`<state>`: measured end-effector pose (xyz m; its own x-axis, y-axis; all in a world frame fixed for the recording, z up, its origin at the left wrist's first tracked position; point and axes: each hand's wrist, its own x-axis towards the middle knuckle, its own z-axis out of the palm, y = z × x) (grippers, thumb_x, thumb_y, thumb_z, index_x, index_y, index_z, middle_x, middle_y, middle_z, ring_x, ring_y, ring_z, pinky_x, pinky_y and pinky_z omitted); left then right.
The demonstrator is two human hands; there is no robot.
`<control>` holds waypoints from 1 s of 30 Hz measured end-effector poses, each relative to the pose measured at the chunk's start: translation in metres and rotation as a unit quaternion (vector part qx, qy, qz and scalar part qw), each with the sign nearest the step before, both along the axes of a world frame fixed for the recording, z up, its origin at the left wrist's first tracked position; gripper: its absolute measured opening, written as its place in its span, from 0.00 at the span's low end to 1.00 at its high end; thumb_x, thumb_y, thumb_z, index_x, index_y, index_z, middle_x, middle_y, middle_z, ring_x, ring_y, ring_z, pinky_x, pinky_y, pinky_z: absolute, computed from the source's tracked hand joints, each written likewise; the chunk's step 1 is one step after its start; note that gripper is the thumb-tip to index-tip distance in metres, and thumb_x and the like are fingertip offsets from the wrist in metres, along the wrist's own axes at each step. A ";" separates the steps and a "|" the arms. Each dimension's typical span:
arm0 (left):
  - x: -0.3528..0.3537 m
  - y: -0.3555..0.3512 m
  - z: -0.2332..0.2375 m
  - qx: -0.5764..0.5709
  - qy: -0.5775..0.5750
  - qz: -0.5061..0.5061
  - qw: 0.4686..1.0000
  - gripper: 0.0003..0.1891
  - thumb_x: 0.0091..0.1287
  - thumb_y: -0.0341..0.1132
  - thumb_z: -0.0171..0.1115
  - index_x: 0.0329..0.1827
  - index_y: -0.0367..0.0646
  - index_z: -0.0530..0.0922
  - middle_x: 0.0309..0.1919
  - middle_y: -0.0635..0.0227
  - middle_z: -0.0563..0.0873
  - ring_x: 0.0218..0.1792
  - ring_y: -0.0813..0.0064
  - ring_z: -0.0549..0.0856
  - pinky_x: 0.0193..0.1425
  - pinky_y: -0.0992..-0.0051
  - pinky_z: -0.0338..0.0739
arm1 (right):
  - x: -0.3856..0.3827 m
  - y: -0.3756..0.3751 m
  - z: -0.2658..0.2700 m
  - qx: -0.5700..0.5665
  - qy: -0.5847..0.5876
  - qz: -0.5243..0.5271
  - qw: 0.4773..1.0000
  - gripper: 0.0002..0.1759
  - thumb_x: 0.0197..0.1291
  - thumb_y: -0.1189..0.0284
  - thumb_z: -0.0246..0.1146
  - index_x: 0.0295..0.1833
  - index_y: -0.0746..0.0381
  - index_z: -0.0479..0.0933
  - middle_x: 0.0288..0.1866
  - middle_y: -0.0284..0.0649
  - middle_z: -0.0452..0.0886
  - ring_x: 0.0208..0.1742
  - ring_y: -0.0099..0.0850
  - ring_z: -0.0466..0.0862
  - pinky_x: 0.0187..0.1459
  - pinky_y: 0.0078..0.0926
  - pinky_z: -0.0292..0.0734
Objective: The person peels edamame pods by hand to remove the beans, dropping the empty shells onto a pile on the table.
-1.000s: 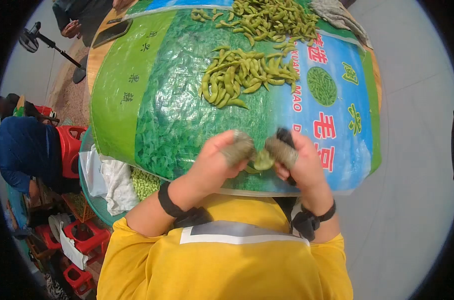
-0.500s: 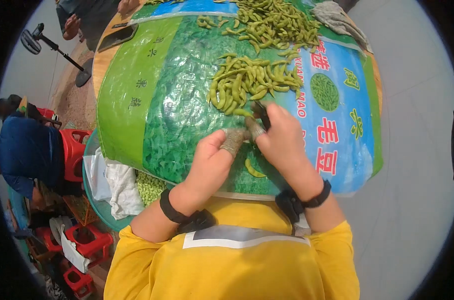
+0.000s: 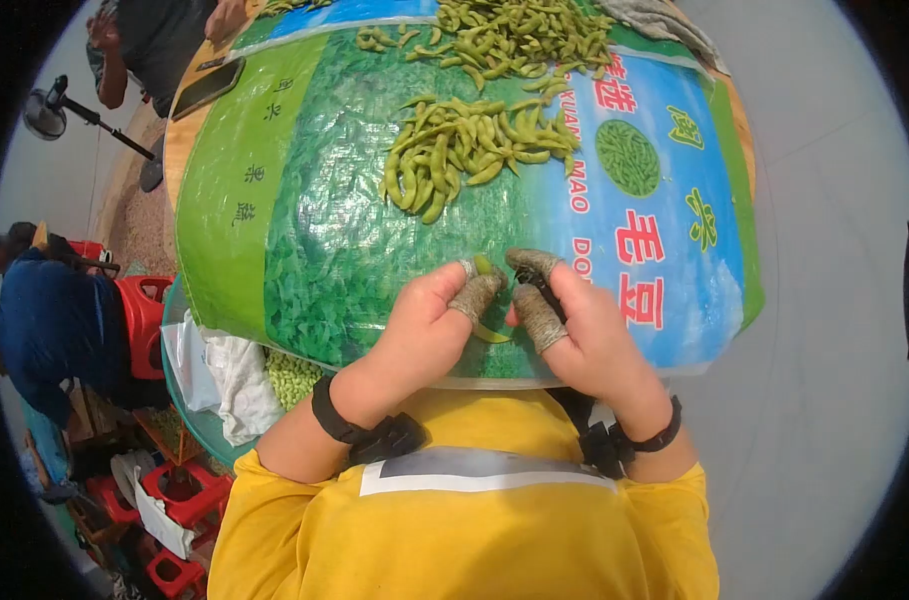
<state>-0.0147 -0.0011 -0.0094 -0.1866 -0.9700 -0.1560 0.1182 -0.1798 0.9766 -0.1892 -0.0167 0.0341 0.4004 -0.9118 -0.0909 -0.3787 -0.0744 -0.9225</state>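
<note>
My left hand (image 3: 439,315), with wrapped thumb and finger, pinches a green pod (image 3: 483,266) near the front of the green and blue printed sheet (image 3: 324,200). Just right of it, my right hand (image 3: 574,325) is closed on a small dark tool (image 3: 539,285); its thumb and finger are wrapped too. The two hands are close together, with a narrow gap between the fingertips. Beneath them another pod (image 3: 491,335) lies on the sheet, partly hidden. A small pile of pods (image 3: 474,145) sits beyond my hands.
A larger pod heap (image 3: 524,40) and a grey cloth (image 3: 659,22) are at the far side. A phone (image 3: 208,90) rests at the left edge. Below left are a basin (image 3: 204,425) with shelled beans (image 3: 292,376), red stools (image 3: 144,310) and a person in blue (image 3: 64,320). Another person (image 3: 164,40) is beyond.
Both hands have drawn back from the small pile. A pod is now in my left hand, and my right hand has come round beside it with the tool. The view has shifted slightly.
</note>
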 end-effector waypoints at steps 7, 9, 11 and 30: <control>-0.002 0.003 0.006 -0.090 -0.153 -0.047 0.983 0.07 0.59 0.26 0.51 0.34 0.39 0.79 0.28 0.55 0.82 0.31 0.60 0.82 0.36 0.69 0.75 | -0.005 0.002 -0.009 -0.065 0.060 0.064 0.994 0.21 0.61 0.79 0.53 0.61 0.65 0.68 0.34 0.42 0.81 0.34 0.28 0.82 0.38 0.24 0.76; -0.004 0.003 0.009 -0.095 -0.178 -0.047 0.978 0.06 0.58 0.26 0.52 0.32 0.39 0.78 0.28 0.52 0.82 0.31 0.55 0.82 0.35 0.66 0.75 | -0.005 0.003 -0.008 -0.062 0.057 0.065 0.994 0.22 0.60 0.80 0.53 0.61 0.65 0.68 0.34 0.42 0.81 0.33 0.28 0.82 0.38 0.24 0.77; -0.007 0.003 0.013 -0.113 -0.234 -0.035 0.965 0.04 0.57 0.26 0.53 0.29 0.38 0.76 0.29 0.51 0.81 0.31 0.52 0.81 0.35 0.64 0.74 | -0.003 0.004 -0.007 -0.032 0.066 0.042 0.996 0.22 0.60 0.79 0.52 0.61 0.64 0.68 0.34 0.42 0.81 0.33 0.28 0.82 0.37 0.25 0.76; -0.013 -0.004 0.022 0.078 0.000 -0.053 0.996 0.11 0.71 0.38 0.51 0.43 0.41 0.79 0.23 0.81 0.75 0.21 0.91 0.69 0.23 0.88 0.59 | -0.007 0.004 -0.010 0.063 -0.092 0.049 0.993 0.17 0.62 0.78 0.54 0.57 0.61 0.71 0.31 0.31 0.78 0.32 0.20 0.78 0.35 0.19 0.73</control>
